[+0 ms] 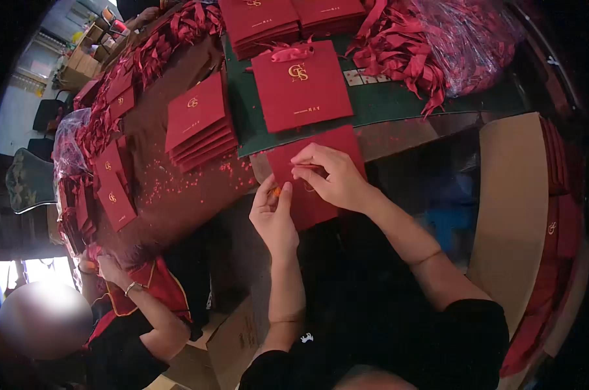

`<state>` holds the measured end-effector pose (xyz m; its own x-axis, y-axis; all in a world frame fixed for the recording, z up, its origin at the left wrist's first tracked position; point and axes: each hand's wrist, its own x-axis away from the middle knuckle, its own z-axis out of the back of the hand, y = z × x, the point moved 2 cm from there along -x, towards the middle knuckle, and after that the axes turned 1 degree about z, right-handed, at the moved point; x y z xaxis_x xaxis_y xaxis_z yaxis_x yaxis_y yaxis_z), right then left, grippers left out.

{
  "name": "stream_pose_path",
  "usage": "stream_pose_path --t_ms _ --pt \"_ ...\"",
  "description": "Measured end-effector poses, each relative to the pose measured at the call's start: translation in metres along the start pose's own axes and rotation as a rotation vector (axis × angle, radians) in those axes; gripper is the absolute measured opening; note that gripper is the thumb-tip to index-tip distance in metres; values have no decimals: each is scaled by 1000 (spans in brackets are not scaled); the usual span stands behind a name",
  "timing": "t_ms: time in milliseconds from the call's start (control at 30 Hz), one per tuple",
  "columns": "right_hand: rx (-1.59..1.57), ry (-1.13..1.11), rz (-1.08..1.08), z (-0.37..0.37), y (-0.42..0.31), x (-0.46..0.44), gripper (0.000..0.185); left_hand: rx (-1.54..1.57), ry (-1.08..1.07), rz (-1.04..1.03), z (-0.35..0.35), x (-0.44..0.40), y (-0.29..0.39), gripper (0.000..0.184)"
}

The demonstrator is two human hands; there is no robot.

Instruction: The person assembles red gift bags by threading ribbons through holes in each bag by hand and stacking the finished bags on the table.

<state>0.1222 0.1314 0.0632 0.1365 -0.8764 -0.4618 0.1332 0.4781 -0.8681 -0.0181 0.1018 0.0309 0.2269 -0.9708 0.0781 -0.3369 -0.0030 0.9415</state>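
A red paper bag [317, 209] with gold print lies under both my hands at the table's front edge. My left hand [273, 211] is closed at the bag's left edge. A small orange object [277, 192] shows between its thumb and fingers; its kind is not clear. Over the bag's upper part, my right hand [333, 174] pinches a thin red strip [305, 167] between thumb and fingertips. Just beyond lies a finished-looking red gift bag [302, 91] with gold letters and a ribbon handle [293, 53].
Stacked red bags [200, 120] stand at left, more bags [262, 26] at the back. Ribbon heaps [405, 55] lie behind, partly in clear plastic [470, 49]. Red scraps [197, 179] litter the brown table. A cardboard box [509, 208] is at right; another person's hand [112, 270] works at left.
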Motion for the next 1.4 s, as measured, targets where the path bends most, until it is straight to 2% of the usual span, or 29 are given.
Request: stream_pose_path --t_ms 167,233,333,433,567,633,667,733,967,1033,1067,1167,1200,1233,1300,1367,1400 --pt "176 -31 68 -3 2 1 11 -2 -14 0 2 -1 -2 32" --pt "256 -14 190 -5 0 0 7 -39 -4 12 2 0 -1 32" --pt "355 33 295 -9 -1 1 11 -128 20 -38 0 0 -1 31" --pt "540 -24 324 -13 -7 5 7 -273 16 -154 -4 4 2 29" --pt "652 -45 306 -19 -14 8 7 -218 19 -189 -5 7 0 29" --pt "478 -27 133 -18 -17 5 9 -447 11 -368 -6 9 4 28" --pt "484 -27 136 -16 -19 3 9 -441 9 -371 -5 8 2 28" --pt "241 -30 -97 -13 -17 0 9 -532 18 -470 -3 6 1 27" --pt "135 -35 -324 -11 -21 -6 10 -634 -44 -562 -6 6 8 28" --pt "342 -76 -144 -9 -24 -10 12 -348 -5 -354 -3 1 1 28" --pt "343 -76 -141 -8 -25 -12 12 -347 -5 -358 -2 -1 2 28" --pt "531 -2 208 -1 -25 -20 15 -213 -39 -173 3 -7 1 30" --pt "536 2 206 0 -17 -20 15 -194 -34 -61 2 -8 5 31" --pt "404 -8 162 1 -8 -21 16 -192 -43 -61 3 -10 6 31" --pt "198 -16 47 0 8 -19 16 68 -103 159 8 -15 6 30" --pt "122 -32 -38 0 16 -17 15 9 -172 127 9 -21 13 30" --pt "41 -54 -122 -1 17 -17 15 -311 -221 -93 9 -21 22 30"
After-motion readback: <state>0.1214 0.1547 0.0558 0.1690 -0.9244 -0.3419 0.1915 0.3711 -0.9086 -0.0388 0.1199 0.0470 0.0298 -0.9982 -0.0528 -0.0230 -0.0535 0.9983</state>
